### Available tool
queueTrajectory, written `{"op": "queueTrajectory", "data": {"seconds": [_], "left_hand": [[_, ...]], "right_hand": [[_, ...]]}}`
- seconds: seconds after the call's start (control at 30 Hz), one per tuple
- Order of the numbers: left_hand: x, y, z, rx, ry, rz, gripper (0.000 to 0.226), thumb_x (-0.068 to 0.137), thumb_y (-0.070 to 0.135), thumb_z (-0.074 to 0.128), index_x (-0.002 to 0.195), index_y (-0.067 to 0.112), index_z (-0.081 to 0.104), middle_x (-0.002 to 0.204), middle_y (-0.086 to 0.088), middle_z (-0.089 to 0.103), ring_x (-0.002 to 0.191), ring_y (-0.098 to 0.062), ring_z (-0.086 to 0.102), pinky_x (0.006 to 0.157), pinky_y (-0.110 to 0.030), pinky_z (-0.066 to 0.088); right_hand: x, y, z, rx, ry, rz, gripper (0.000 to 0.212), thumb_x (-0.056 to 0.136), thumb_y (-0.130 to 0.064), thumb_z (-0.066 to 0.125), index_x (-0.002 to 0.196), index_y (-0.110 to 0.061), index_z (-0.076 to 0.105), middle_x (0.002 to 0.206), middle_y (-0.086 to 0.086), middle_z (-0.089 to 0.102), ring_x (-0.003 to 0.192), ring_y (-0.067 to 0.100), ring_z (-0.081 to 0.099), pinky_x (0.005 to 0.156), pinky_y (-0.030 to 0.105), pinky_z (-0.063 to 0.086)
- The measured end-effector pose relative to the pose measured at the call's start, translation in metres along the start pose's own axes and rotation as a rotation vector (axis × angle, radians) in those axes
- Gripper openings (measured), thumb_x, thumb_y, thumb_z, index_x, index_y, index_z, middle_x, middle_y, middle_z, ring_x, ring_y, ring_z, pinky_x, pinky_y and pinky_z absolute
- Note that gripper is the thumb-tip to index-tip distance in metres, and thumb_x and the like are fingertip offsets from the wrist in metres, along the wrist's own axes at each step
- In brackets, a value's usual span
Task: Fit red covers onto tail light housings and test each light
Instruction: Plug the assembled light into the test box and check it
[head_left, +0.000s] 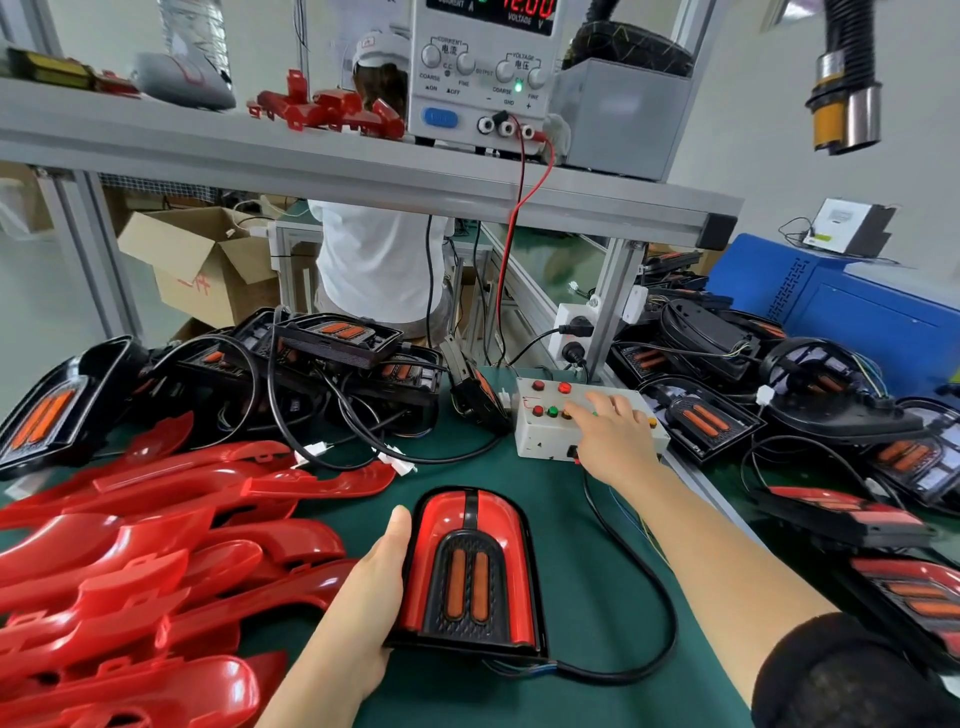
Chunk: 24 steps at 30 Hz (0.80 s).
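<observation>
**One hand holding, one on the buttons**

Green bench mat (597, 545): red covers (130, 545) heaped left, black housings (337, 343) behind, power supply (488, 67) on the shelf above. The left hand (363, 597) grips the covered tail light (470, 571), centre front. The right hand (615, 434) rests straight fingers (597, 402) on the switch box (540, 431).

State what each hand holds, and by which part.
Left hand grips the red-covered black plastic tail light by its left edge, thumb alongside. Right hand holds nothing; its fingers rest on the white button box.

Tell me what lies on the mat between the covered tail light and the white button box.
In the head view, only bare green mat lies between tail light and button box; the black cable loops past on the right.
</observation>
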<state>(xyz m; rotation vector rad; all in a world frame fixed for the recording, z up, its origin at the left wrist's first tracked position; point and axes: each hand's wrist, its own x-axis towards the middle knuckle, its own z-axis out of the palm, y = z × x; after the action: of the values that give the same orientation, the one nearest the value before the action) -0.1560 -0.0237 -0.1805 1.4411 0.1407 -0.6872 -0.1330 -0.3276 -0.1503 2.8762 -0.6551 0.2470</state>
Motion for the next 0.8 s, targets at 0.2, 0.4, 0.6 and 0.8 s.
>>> {"op": "queueTrajectory", "data": {"seconds": [0.2, 0.4, 0.6, 0.8], "left_hand": [[-0.003, 0.002, 0.001, 0.018, 0.011, 0.0, 0.057, 0.091, 0.066, 0.037, 0.107, 0.02, 0.067, 0.08, 0.0, 0.076, 0.073, -0.016, 0.073, 0.063, -0.029, 0.049], [-0.005, 0.004, 0.001, 0.024, -0.007, -0.001, 0.058, 0.091, 0.066, 0.036, 0.106, 0.018, 0.067, 0.081, -0.003, 0.076, 0.071, -0.018, 0.073, 0.067, -0.032, 0.051], [-0.008, 0.006, 0.002, 0.004, 0.018, -0.02, 0.058, 0.09, 0.067, 0.039, 0.108, 0.018, 0.064, 0.078, -0.004, 0.075, 0.081, -0.025, 0.072, 0.087, -0.04, 0.052], [-0.014, 0.009, 0.002, 0.029, 0.01, -0.038, 0.059, 0.09, 0.066, 0.039, 0.11, 0.017, 0.066, 0.085, -0.004, 0.076, 0.088, -0.025, 0.071, 0.091, -0.042, 0.051]], "right_hand": [[0.0, -0.015, -0.002, 0.043, 0.034, -0.073, 0.075, 0.087, -0.005, 0.043, 0.148, -0.043, 0.024, 0.157, -0.003, 0.022, 0.136, 0.025, 0.022, 0.107, 0.039, 0.024], [0.001, -0.018, -0.001, 0.012, -0.002, -0.091, 0.072, 0.09, -0.007, 0.043, 0.147, -0.047, 0.024, 0.158, -0.003, 0.02, 0.136, 0.024, 0.022, 0.104, 0.038, 0.024], [0.002, -0.021, -0.002, 0.009, -0.013, -0.092, 0.072, 0.089, -0.006, 0.042, 0.148, -0.045, 0.025, 0.154, -0.002, 0.026, 0.134, 0.025, 0.024, 0.103, 0.039, 0.026], [-0.009, -0.01, -0.007, 0.24, 0.008, -0.025, 0.063, 0.094, -0.011, 0.04, 0.151, -0.035, 0.025, 0.155, -0.001, 0.028, 0.135, 0.027, 0.028, 0.107, 0.042, 0.03]]}}
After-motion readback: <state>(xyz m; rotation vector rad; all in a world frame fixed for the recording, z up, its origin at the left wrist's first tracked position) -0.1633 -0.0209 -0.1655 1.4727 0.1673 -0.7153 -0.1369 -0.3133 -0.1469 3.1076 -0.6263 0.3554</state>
